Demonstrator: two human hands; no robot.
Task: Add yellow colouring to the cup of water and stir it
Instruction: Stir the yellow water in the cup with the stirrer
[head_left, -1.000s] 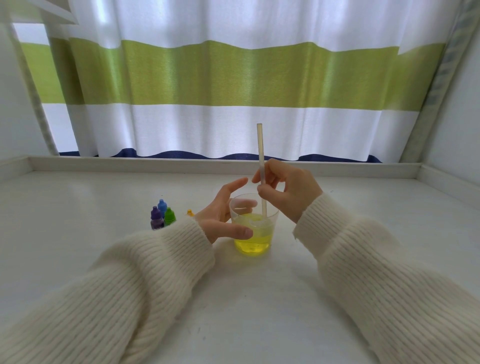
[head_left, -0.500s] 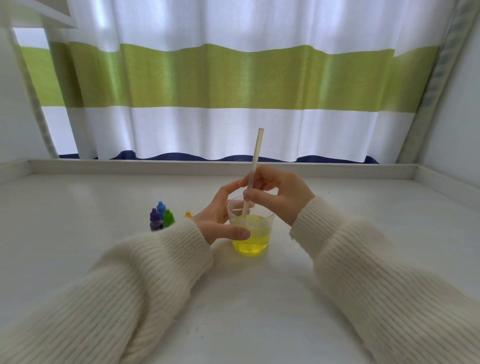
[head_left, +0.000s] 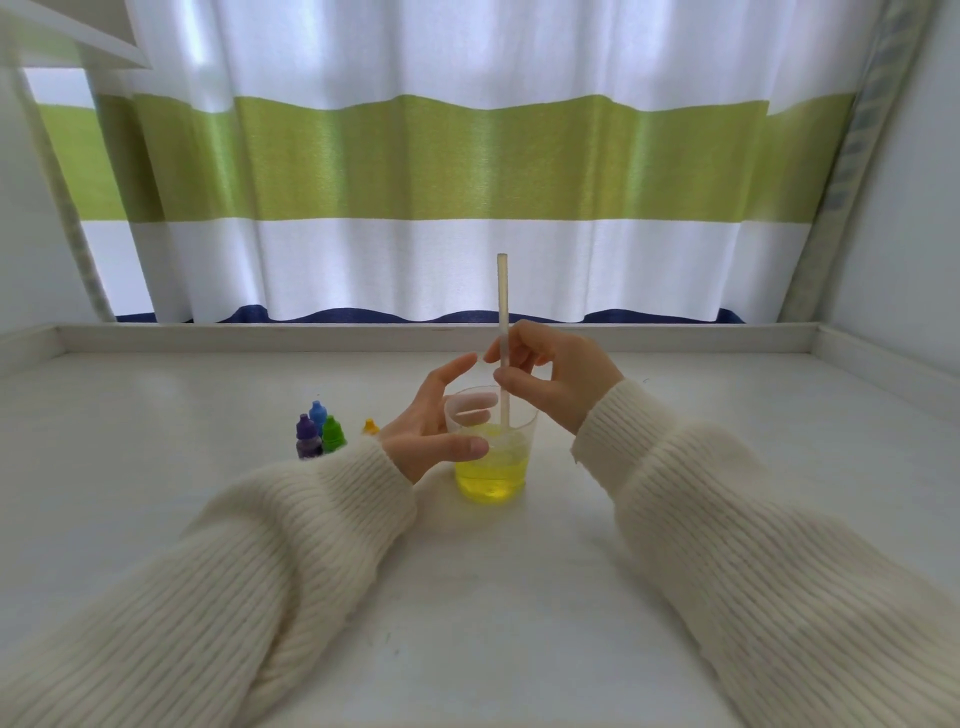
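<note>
Cup (head_left: 491, 457), clear plastic and holding yellow water in its lower half, is standing on the white table (head_left: 156, 519) just below the centre of the frame. A pale straw (head_left: 503, 312) is standing nearly upright in it, its lower end dipping into the water and its top reaching up in front of the curtain (head_left: 467, 156). The right hand (head_left: 561, 376), right of centre, is pinching the straw between thumb and curled fingers just above the rim. The left hand (head_left: 426, 426) is cupping the left side of the cup, thumb lying across the near wall and fingers curving round the far side, the index finger lifting free. To the left of that hand, small bottles are standing close together: purple (head_left: 307, 441), blue (head_left: 317, 413) and green (head_left: 332, 434), with a yellow cap (head_left: 370, 426) peeking out beside the cream sleeve (head_left: 260, 545).
</note>
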